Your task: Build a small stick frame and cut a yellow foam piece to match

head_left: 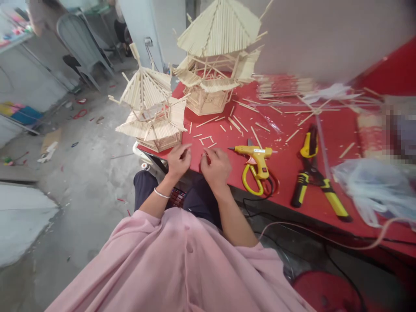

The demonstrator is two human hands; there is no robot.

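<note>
My left hand (178, 161) and my right hand (215, 167) rest side by side at the near edge of the red table (286, 164), fingers curled in a pinch. Each seems to pinch a short thin wooden stick (186, 147), too small to make out clearly. Just beyond my fingers lie small cut stick pieces (206, 140). A stick-built pavilion model (152, 110) stands left of my left hand at the table's corner. A taller stick pavilion model (216, 56) stands behind it.
A yellow glue gun (254, 152) lies over yellow-handled scissors (252, 180) right of my hands. Yellow-and-black cutters (312, 173) lie further right. Loose sticks (240, 123) scatter over the table. Clear plastic bags (367, 186) sit at right. A cable (325, 242) runs along the front edge.
</note>
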